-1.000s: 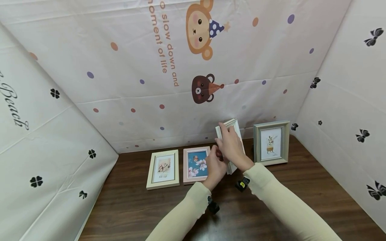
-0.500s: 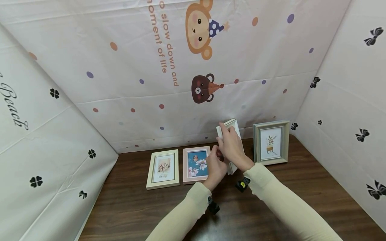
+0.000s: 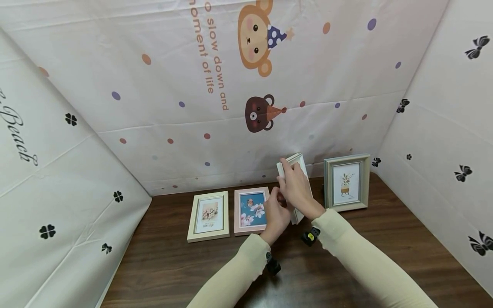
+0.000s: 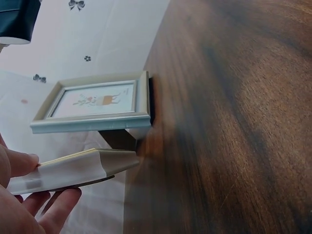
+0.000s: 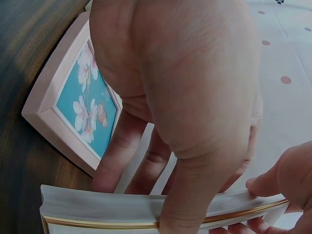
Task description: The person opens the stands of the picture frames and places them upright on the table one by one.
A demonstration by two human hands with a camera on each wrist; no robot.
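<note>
A white picture frame (image 3: pixel 297 217) stands tilted on the table, its face turned to the right. My left hand (image 3: pixel 276 216) grips its left side low down; in the left wrist view the thumb (image 4: pixel 22 163) lies on the front and the fingers (image 4: pixel 61 207) are behind. My right hand (image 3: pixel 295 184) holds the same frame higher up, near its top. Seen from the right wrist, both hands hold its white edge (image 5: pixel 102 207) with the gold line. The back of the frame is mostly hidden. Just left of my left hand is a pink frame (image 3: pixel 238 214) with a blossom picture.
A cream picture frame (image 3: pixel 192 218) stands farther left. On the right, a grey-beige frame (image 3: pixel 366 179) with a plant picture stands upright on a back leg (image 4: pixel 117 139). Printed white cloth (image 3: pixel 215 158) covers the walls behind and beside the brown wooden table (image 3: pixel 161 265).
</note>
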